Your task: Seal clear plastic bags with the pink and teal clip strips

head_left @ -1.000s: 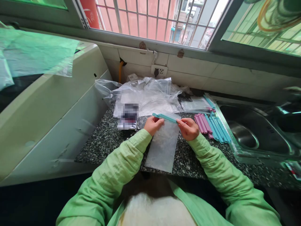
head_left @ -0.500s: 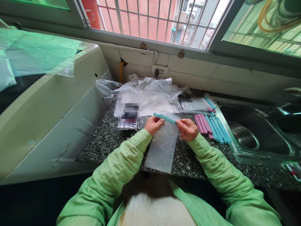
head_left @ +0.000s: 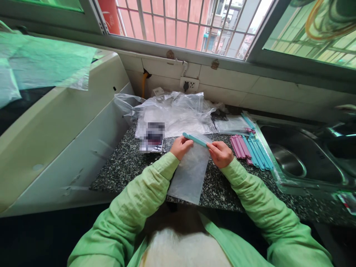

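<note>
A teal bag sealing clip (head_left: 197, 140) lies across the upper part of a clear plastic bag (head_left: 189, 177), with a little of the bag showing beyond it. My left hand (head_left: 180, 147) is closed on the clip's left end. At its right end, my right hand (head_left: 221, 153) pinches the clip between thumb and fingers. The bag hangs down from the clip towards the counter's front edge. To the right of my right hand lie a row of pink clips (head_left: 239, 147) and a row of teal clips (head_left: 257, 152).
Behind my hands, a heap of clear plastic bags (head_left: 178, 115) covers the back of the speckled counter (head_left: 119, 167). A blurred-out flat item (head_left: 152, 137) sits left of my left hand. Packed clips (head_left: 236, 123) lie beside the metal sink (head_left: 303, 148). A socket (head_left: 189, 83) is on the wall.
Both hands have shifted very slightly, the clip still between them. The lower end of the bag has swung a little to the left.
</note>
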Available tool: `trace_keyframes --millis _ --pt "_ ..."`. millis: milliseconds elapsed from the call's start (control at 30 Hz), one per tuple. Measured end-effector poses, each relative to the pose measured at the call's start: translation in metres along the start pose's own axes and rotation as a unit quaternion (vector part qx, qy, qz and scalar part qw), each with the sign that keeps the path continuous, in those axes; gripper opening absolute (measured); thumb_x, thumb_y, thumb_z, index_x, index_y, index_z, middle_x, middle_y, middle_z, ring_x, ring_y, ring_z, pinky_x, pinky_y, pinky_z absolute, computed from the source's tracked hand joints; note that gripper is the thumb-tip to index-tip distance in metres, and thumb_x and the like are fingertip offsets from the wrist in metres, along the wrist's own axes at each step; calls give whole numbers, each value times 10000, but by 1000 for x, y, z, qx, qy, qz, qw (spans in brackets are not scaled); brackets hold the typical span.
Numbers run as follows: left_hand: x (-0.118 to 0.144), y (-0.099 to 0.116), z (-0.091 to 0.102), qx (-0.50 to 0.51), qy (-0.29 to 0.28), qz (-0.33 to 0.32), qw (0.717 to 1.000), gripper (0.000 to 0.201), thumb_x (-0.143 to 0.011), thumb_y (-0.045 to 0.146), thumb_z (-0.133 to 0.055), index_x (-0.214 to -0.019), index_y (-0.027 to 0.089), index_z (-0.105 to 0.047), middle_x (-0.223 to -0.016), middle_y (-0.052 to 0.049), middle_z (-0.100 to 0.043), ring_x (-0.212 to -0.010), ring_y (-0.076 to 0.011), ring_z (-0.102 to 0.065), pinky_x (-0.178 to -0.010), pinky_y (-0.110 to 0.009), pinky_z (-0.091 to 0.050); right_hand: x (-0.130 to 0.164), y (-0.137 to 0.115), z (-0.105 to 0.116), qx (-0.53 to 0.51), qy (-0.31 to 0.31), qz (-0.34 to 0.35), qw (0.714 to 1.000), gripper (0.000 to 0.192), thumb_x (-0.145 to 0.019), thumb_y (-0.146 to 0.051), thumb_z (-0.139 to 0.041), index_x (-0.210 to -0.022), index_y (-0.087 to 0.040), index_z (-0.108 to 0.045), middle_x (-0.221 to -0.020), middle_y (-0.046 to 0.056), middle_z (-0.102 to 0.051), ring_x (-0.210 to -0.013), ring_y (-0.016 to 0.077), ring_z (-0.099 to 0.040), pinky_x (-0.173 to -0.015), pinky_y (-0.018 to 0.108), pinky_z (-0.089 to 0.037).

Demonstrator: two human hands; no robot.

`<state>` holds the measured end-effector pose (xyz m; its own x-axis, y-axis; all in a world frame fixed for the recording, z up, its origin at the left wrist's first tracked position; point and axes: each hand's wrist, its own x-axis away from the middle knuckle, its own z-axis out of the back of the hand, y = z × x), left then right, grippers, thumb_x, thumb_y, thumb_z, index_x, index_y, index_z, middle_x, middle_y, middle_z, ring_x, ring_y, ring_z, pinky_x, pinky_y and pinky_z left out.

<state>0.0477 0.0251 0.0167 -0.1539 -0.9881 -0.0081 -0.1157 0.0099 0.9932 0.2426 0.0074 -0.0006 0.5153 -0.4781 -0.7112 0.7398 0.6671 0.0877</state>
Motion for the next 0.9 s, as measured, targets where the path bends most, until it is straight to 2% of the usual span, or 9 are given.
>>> trace_keyframes --millis 133,367,533,767,900 --pt "1 2 3 -9 -16 -40 999 296 -607 418 -550 -514 154 -452 -417 53 -397 -392 -51 -336 -406 -210 -249 0 -1 0 11 1 3 1000 283 -775 -168 -458 -1019 -175 -600 -761 79 -573 -711 146 -514 -640 265 -466" --pt "1 2 3 -41 18 -52 998 415 -600 551 -542 -502 172 -404 -398 66 -330 -398 -54 -295 -424 -219 -220 -3 -6 3 33 18 29 999 274 -760 -145 -483 -1004 -159 -605 -739 76 -566 -700 144 -504 -622 254 -460" --pt "0 2 4 -13 20 -44 999 397 -575 539 -568 -532 168 -435 -409 70 -325 -392 -53 -283 -417 -220 -213 -5 -9 5 34 16 38 999 268 -764 -142 -482 -1003 -160 -602 -725 70 -565 -683 138 -503 -616 250 -462" --pt "0 5 9 -43 1 -74 996 356 -610 491 -561 -561 151 -472 -442 69 -302 -415 -47 -264 -424 -214 -204 -4 -11 7 -3 17 45 999 278 -746 -151 -511 -1015 -136 -579 -755 77 -578 -685 143 -520 -611 260 -478" --pt "1 5 10 -67 -14 -87 994 370 -631 504 -531 -568 145 -465 -453 67 -292 -431 -49 -260 -431 -208 -203 -3 -7 10 -51 30 2 998 316 -739 -213 -538 -1049 -149 -555 -826 91 -575 -740 156 -544 -640 273 -496"
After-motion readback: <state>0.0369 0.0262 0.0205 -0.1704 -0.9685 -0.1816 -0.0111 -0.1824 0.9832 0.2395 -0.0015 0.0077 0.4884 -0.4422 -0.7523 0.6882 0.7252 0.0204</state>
